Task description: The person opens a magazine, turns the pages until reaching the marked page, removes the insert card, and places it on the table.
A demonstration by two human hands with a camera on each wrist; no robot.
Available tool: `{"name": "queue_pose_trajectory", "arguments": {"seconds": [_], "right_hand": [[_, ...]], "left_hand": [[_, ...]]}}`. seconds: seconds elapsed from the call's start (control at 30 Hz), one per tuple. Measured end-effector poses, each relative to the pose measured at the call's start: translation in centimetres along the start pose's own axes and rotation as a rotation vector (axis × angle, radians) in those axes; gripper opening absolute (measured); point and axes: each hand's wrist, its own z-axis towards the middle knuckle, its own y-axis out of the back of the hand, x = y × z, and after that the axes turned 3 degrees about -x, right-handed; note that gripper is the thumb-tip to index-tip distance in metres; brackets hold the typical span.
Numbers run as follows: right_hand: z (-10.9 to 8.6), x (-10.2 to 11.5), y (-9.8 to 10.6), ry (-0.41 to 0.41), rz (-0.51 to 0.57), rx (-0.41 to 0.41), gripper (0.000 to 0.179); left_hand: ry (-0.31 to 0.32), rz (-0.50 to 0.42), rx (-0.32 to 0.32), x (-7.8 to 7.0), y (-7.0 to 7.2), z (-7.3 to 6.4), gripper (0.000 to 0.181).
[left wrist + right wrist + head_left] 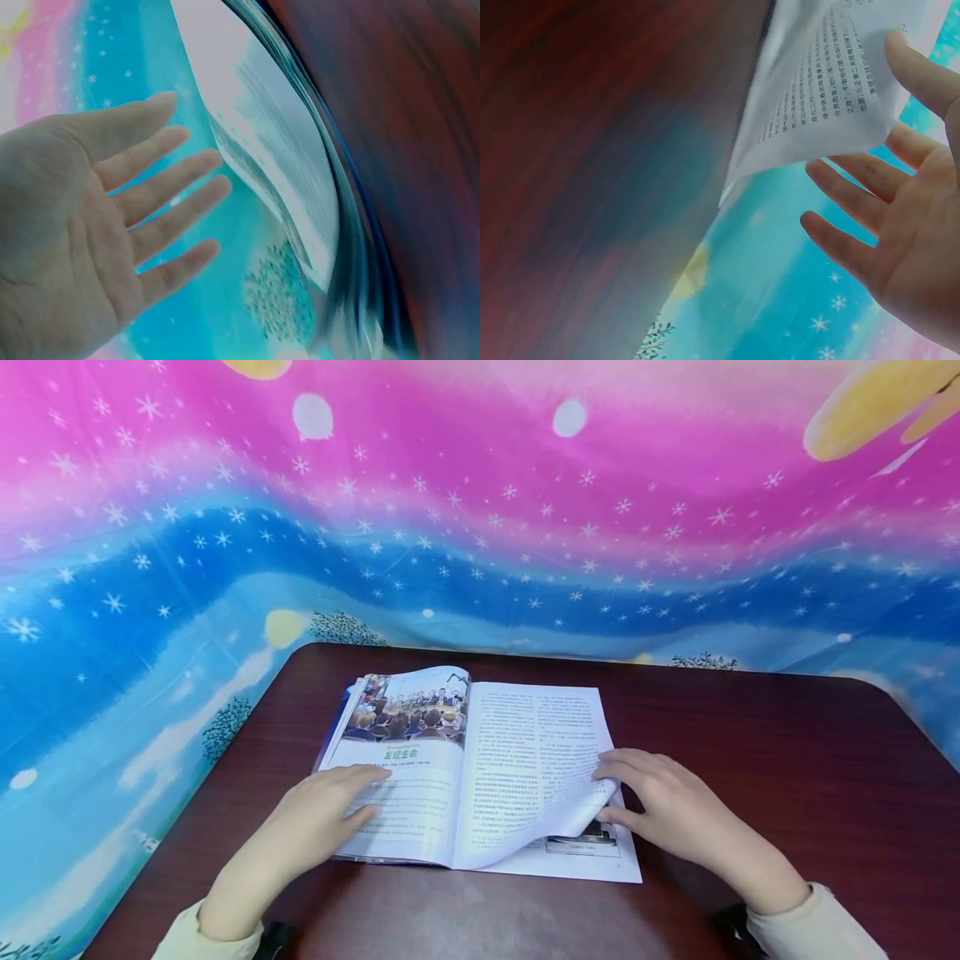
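A magazine (502, 735) lies spread out on the table, printed text on its right side and a crowd picture (408, 710) with a green heading on its left. My right hand (667, 806) pinches the lower right corner of a page (570, 814) that curls up, baring part of the sheet beneath. In the right wrist view the thumb (922, 75) lies on one face of that page (847, 97), with fingers behind it. Over the left page is my left hand (315, 818), its fingers extended and holding nothing; whether they touch the paper I cannot tell.
The dark reddish-brown table (780, 743) extends on both sides of the magazine. Behind it hangs a pink and blue cloth (480, 527) patterned with snowflakes, which also drops along the table's left side.
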Motion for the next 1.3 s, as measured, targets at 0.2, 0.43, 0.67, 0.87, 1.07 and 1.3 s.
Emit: {"name": "queue_pose_trajectory", "arguments": {"seconds": [0.2,0.43,0.67,0.87,1.07,1.3], "right_hand": [[1.5,0.5,0.2,-0.001,0.045,-0.116,0.045],[3.0,1.4,0.6,0.040,0.092,-0.238,0.038],[4.2,2.5,1.3,0.044,0.110,-0.267,0.039],[4.8,3.3,1.8,0.076,0.095,-0.292,0.039],[4.6,4.1,2.2,0.150,0.061,-0.344,0.038],[4.3,4.8,2.8,0.205,0.054,-0.400,0.036]], "left_hand": [[-0.103,-0.040,-0.039,-2.6,-0.5,1.2,0.036],[-0.259,-0.089,-0.095,-5.3,-0.8,2.4,0.040],[-0.375,-0.139,-0.186,-7.6,-0.6,3.5,0.046],[-0.455,-0.177,-0.322,-8.9,-1.3,3.9,0.048],[-0.478,-0.183,-0.416,-9.8,-1.7,3.5,0.046],[-0.495,-0.201,-0.490,-10.9,-1.8,3.1,0.045]]}}
